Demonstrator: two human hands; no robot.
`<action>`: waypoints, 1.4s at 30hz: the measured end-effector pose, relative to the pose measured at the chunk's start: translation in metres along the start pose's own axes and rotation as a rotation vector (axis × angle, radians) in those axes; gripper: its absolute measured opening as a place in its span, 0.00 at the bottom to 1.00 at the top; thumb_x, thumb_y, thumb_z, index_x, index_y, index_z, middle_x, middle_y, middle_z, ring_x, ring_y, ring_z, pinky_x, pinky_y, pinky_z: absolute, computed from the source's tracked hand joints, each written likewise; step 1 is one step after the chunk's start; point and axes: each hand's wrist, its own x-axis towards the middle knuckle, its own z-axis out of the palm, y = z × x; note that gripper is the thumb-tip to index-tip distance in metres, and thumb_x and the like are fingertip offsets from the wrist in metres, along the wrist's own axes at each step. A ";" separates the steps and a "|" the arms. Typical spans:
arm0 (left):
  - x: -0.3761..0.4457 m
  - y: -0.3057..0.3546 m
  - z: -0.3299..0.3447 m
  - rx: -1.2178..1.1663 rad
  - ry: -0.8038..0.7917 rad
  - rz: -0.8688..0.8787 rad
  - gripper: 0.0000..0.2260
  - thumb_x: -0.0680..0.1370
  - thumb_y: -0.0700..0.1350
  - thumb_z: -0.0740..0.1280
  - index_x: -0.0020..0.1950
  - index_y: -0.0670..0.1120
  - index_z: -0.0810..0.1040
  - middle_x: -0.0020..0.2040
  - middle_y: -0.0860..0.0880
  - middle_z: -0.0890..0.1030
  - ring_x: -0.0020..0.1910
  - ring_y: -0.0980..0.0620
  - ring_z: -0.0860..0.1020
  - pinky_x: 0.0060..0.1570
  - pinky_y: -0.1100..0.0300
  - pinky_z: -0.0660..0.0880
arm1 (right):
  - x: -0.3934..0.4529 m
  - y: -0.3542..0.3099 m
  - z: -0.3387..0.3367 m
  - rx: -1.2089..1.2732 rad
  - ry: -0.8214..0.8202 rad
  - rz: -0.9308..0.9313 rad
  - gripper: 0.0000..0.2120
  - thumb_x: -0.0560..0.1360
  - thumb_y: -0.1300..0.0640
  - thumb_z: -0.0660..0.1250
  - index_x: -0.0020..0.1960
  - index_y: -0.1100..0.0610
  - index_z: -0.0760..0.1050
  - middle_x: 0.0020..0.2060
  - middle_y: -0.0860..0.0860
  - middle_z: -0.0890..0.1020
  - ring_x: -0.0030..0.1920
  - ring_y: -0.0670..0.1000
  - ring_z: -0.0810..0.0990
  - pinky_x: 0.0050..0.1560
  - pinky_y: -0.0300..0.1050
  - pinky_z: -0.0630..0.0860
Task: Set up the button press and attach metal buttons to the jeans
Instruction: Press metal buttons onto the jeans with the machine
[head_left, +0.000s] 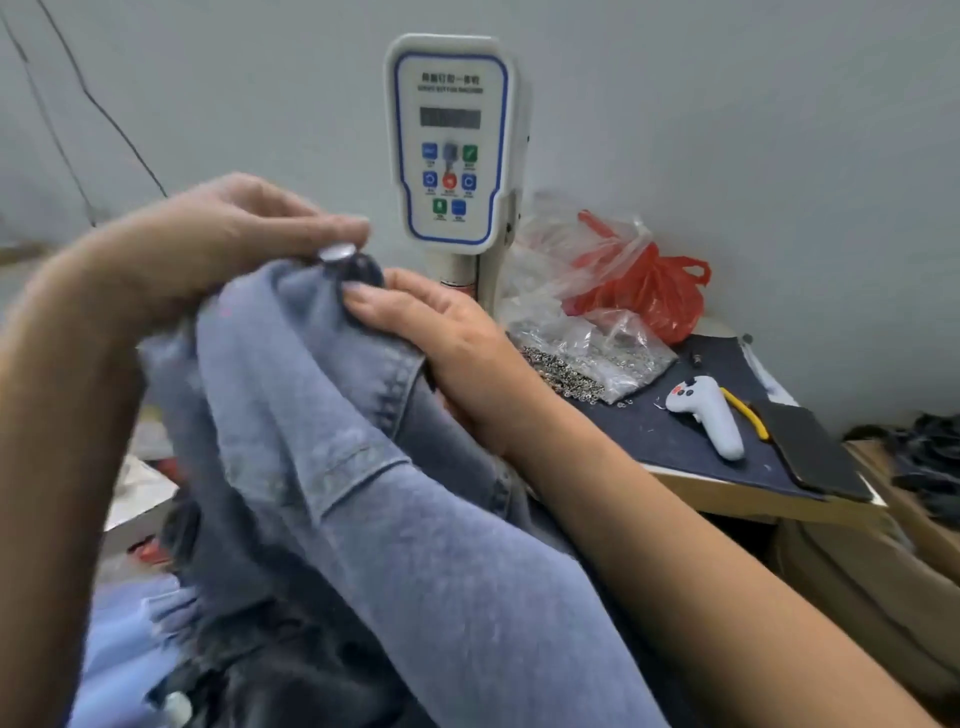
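I see the jeans (363, 493) bunched up in front of me, light blue denim, waistband end raised toward the button press (451, 150). A metal button (335, 253) sits at the top edge of the denim, just under my left hand's fingers (343, 226). My left hand (223, 234) grips the fabric from above, fingers curled round the bunched waistband. My right hand (441, 338) holds the denim from the right side, thumb flat on the cloth, other fingers tucked under it, near a dark round part (366, 270) that I can't make out clearly. The press stands behind, white control panel with coloured keys, display blank. On the desk (691, 441) to the right: clear bag of small metal parts (587, 358), red plastic bag (649, 291), white handheld controller (706, 410), yellow-handled tool (748, 413), dark flat slab (815, 452).
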 end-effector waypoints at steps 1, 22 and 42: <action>0.003 -0.005 0.008 0.153 0.016 0.031 0.23 0.60 0.67 0.73 0.37 0.46 0.83 0.32 0.52 0.82 0.30 0.58 0.76 0.30 0.69 0.75 | -0.004 0.003 -0.010 -0.113 0.076 0.069 0.05 0.76 0.63 0.65 0.41 0.58 0.75 0.35 0.50 0.78 0.36 0.44 0.76 0.40 0.37 0.72; 0.023 -0.163 0.152 0.261 0.074 -0.030 0.12 0.74 0.51 0.71 0.37 0.44 0.77 0.30 0.54 0.76 0.30 0.58 0.71 0.34 0.63 0.68 | -0.056 0.100 -0.132 -1.003 0.078 0.473 0.03 0.73 0.54 0.69 0.42 0.49 0.76 0.42 0.48 0.81 0.43 0.47 0.78 0.42 0.35 0.70; 0.040 -0.199 0.156 0.222 0.003 -0.204 0.15 0.76 0.53 0.69 0.31 0.50 0.72 0.27 0.55 0.73 0.28 0.60 0.68 0.32 0.66 0.65 | -0.028 0.117 -0.154 -1.220 -0.143 0.563 0.08 0.75 0.50 0.65 0.49 0.50 0.81 0.47 0.47 0.83 0.47 0.47 0.78 0.48 0.42 0.73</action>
